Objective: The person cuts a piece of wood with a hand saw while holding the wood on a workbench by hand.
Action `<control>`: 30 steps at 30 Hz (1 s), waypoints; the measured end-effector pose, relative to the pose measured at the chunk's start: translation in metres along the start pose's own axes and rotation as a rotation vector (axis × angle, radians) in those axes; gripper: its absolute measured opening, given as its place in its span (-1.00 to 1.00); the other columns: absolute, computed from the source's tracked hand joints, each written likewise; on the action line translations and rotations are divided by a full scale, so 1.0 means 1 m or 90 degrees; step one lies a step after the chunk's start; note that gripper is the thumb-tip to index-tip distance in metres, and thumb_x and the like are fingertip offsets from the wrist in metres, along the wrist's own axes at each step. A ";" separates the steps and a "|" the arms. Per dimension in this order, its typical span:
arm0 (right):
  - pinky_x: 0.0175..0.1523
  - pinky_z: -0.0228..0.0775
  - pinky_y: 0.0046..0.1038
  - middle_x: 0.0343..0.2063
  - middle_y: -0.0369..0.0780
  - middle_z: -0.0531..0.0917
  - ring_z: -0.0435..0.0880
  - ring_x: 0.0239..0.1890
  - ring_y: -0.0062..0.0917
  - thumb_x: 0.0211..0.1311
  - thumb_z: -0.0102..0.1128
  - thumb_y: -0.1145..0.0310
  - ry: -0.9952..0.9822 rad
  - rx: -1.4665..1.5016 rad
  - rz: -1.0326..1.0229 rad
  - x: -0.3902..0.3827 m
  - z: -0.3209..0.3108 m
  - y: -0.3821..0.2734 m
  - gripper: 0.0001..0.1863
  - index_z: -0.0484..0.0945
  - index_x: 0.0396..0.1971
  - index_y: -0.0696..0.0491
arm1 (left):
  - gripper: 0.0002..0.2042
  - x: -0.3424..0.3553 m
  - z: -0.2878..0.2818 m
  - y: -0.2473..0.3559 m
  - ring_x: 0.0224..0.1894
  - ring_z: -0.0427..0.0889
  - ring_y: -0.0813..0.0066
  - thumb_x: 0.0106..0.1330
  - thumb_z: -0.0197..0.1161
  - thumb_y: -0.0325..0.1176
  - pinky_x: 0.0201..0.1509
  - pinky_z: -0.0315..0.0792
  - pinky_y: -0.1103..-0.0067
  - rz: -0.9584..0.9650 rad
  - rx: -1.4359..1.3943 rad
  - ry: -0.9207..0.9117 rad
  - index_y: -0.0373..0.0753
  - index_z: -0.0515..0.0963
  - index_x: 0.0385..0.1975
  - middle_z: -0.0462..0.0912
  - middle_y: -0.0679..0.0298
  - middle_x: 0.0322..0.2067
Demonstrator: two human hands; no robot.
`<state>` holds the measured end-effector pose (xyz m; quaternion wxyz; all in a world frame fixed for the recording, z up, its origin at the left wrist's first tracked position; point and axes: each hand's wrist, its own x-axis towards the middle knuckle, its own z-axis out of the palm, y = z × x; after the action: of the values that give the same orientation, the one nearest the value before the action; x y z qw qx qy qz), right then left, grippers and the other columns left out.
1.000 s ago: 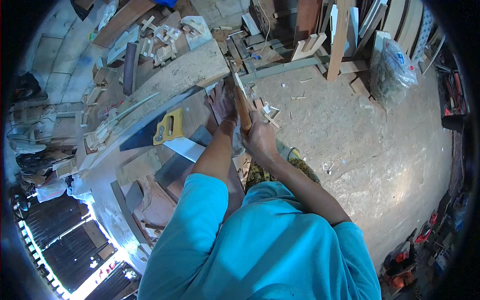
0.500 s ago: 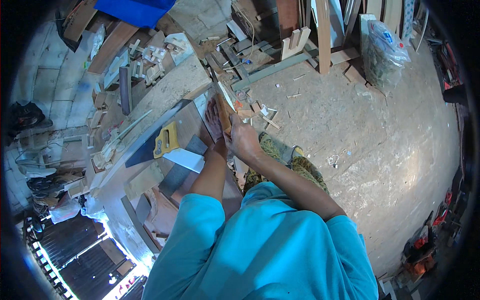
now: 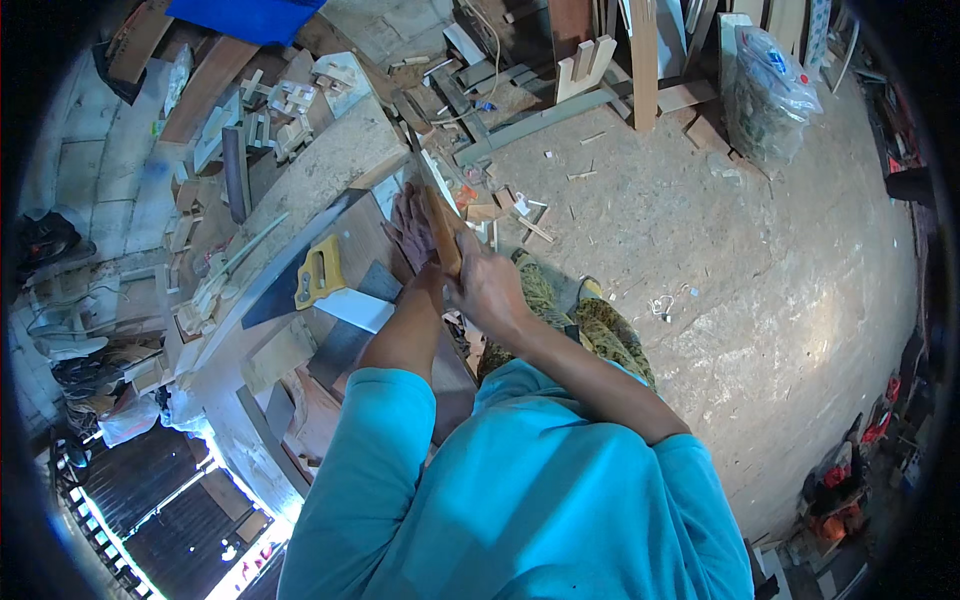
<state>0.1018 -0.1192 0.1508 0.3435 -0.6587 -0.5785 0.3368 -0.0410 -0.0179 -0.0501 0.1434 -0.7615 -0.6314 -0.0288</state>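
Note:
My right hand (image 3: 490, 292) is closed around the near end of a long brown wooden tool (image 3: 441, 230). A thin dark strip runs on from the tool's far end over the bench edge; its kind is unclear. Just left of it, my left hand (image 3: 411, 228) lies flat, fingers spread, on a pale piece at the corner of the workbench (image 3: 352, 228). My forearms cross close together. Left of my left arm, a handsaw (image 3: 320, 272) with a yellow handle and a bright blade rests on the bench, untouched.
Wood offcuts (image 3: 290, 105) crowd the bench's far left. Scraps (image 3: 520, 215) litter the concrete floor (image 3: 740, 330) right of the bench. Boards (image 3: 645, 70) lean at the back beside a filled clear plastic bag (image 3: 775, 95). A blue sheet (image 3: 245, 18) lies far left.
My right hand has drawn back toward me with the wooden tool, showing more of it. My left hand stays flat on the bench. The whole view has shifted slightly.

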 end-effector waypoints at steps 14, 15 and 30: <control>-0.50 0.38 -0.19 -0.71 0.03 0.50 0.53 -0.60 -0.08 -0.15 0.15 0.44 0.056 -0.016 -0.015 0.023 0.002 0.010 -0.65 0.28 -0.32 0.18 | -0.50 0.006 -0.023 0.000 0.25 0.03 0.38 0.16 -0.06 -0.10 0.26 -0.32 0.23 -0.086 -0.357 -0.053 -0.02 0.21 0.13 0.12 0.35 0.20; -0.50 0.38 -0.19 -0.71 0.03 0.50 0.53 -0.59 -0.08 -0.14 0.15 0.44 0.078 -0.001 -0.045 0.021 0.001 0.010 -0.66 0.28 -0.33 0.20 | -0.51 0.008 -0.020 -0.003 0.25 0.04 0.39 0.16 -0.06 -0.10 0.26 -0.31 0.23 -0.096 -0.364 -0.062 -0.01 0.22 0.13 0.13 0.35 0.20; -0.45 0.38 -0.19 -0.66 0.07 0.49 0.53 -0.54 -0.06 -0.15 0.17 0.43 0.002 0.015 -0.045 0.033 -0.007 0.010 -0.60 0.24 -0.28 0.19 | -0.66 0.038 -0.019 0.012 0.03 0.25 0.24 0.16 -0.06 -0.23 0.10 0.07 0.32 -0.050 0.072 -0.102 -0.20 0.35 -0.10 0.31 0.17 -0.06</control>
<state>0.1168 -0.0883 0.1444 0.3639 -0.6344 -0.5966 0.3305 -0.0190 0.0112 -0.0252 0.1340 -0.7270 -0.6706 0.0621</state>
